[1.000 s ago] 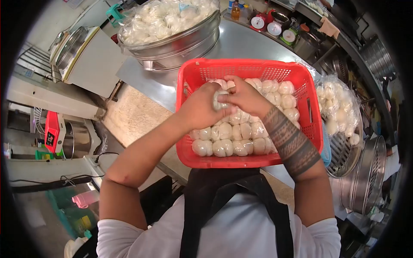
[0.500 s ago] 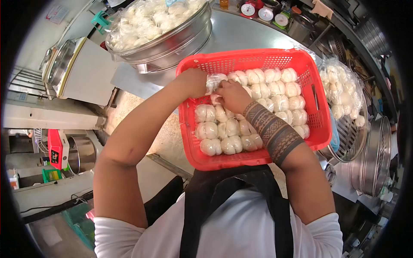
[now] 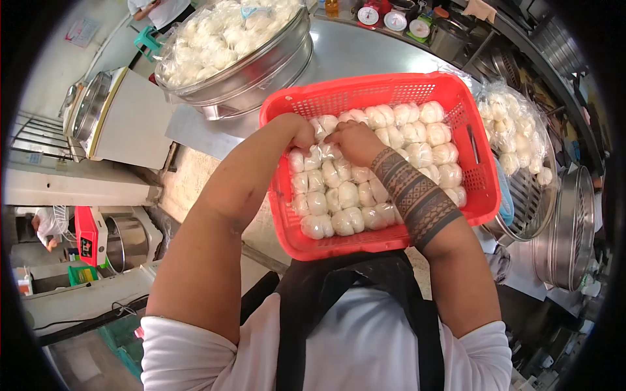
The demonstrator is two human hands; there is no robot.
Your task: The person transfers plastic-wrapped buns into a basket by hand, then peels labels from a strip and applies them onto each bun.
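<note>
Rows of white steamed buns in clear plastic bags (image 3: 347, 219) fill a red perforated basket (image 3: 385, 246) in front of me. My left hand (image 3: 298, 131) is at the basket's far left corner, closed on a bag of buns (image 3: 324, 124); its fingertips are mostly hidden. Just to its right, my right hand (image 3: 356, 143) has its fingers bent against the same bag, gripping the plastic from the other side. The exact finger contact is partly covered by the hands. Other bagged buns lie close around both hands.
A round steel steamer (image 3: 248, 81) heaped with bagged buns stands beyond the basket on a steel table (image 3: 365, 49). To the right are more bagged buns (image 3: 515, 130) on a slotted steamer tray (image 3: 531, 195). Dial scales (image 3: 395, 21) line the back. Another person (image 3: 160, 12) stands far left.
The bag between my hands has come down into the far left corner, where a gap showed before. My left hand has lowered and turned slightly. The view has shifted a little.
</note>
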